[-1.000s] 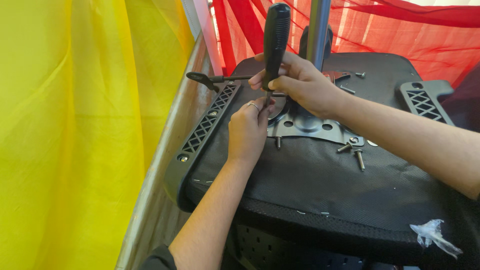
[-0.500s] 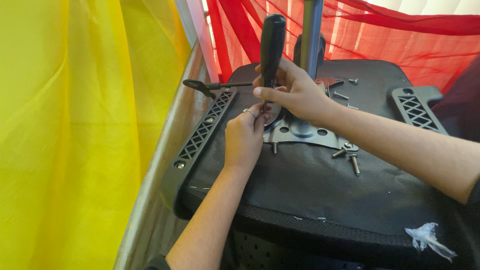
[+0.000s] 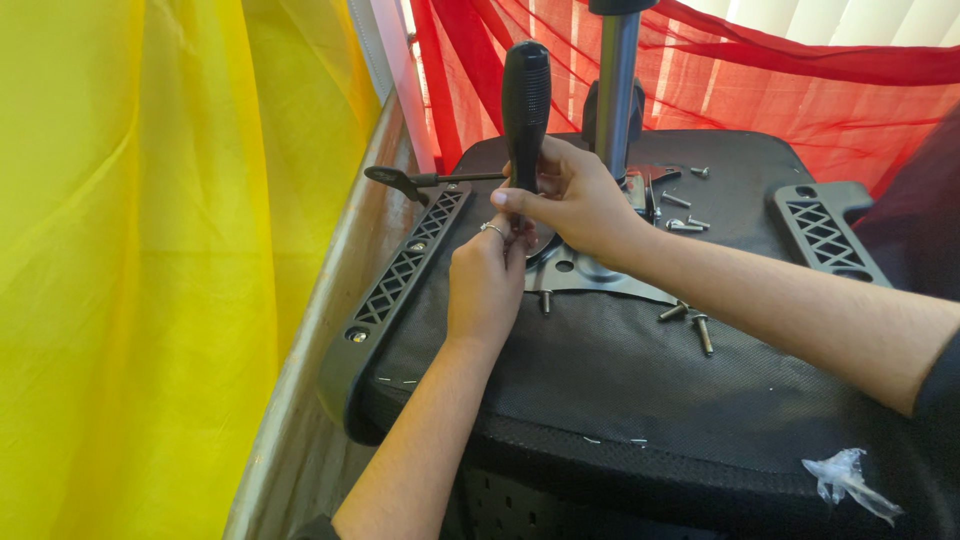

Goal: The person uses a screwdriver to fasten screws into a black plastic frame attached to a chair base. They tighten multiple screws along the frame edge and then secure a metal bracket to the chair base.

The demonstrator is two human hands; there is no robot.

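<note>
Your right hand is wrapped around the lower part of a black-handled screwdriver, which stands upright over the metal mounting plate near the middle of the upturned black chair seat. Your left hand is closed just below it, fingers bunched against the screwdriver's shaft where it meets the plate; the tip itself is hidden behind your fingers, so you cannot tell what it sits in. A ring shows on one left finger. Just behind your right hand rises the chair's grey metal column. Loose screws lie on the seat beside the plate's right edge, and a few more sit near the far edge. A black lattice armrest bracket runs along the seat's left edge, another along the right. A scrap of clear plastic lies at the near right corner. Yellow cloth hangs to the left, red cloth behind.
</note>
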